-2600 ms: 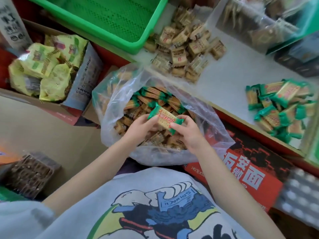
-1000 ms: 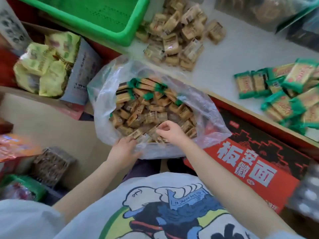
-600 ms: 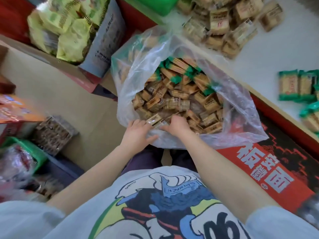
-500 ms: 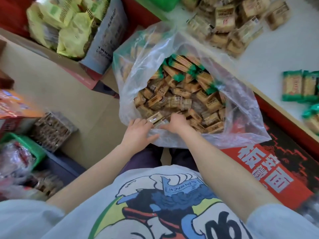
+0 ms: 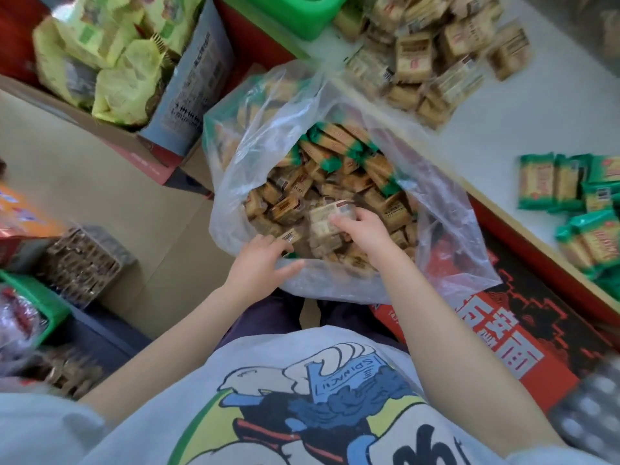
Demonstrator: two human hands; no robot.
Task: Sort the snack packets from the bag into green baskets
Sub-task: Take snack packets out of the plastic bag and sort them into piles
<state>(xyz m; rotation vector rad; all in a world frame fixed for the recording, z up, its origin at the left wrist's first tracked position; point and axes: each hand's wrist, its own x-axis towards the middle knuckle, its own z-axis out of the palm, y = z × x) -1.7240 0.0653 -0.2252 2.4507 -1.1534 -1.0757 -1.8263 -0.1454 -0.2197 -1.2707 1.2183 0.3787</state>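
Observation:
A clear plastic bag [image 5: 446, 250] stands open in front of me, full of brown snack packets and some green-ended ones [image 5: 335, 146]. My right hand [image 5: 360, 229] is inside the bag and grips a handful of brown packets [image 5: 323, 216], lifted a little above the rest. My left hand [image 5: 265, 260] rests on the bag's near rim with straight fingers, touching a brown packet at the edge. A corner of a green basket [image 5: 302, 15] shows at the top.
On the white table lie a pile of brown packets [image 5: 429, 58] and a pile of green packets [image 5: 577, 203]. A cardboard box of yellow-green bags [image 5: 110, 62] stands at the left. A red carton [image 5: 496, 337] lies at my right. Another green basket [image 5: 40, 300] sits at the far left.
My right hand has closed on several brown packets and raised them inside the bag. The left hand stays on the bag's near rim. The camera has shifted slightly.

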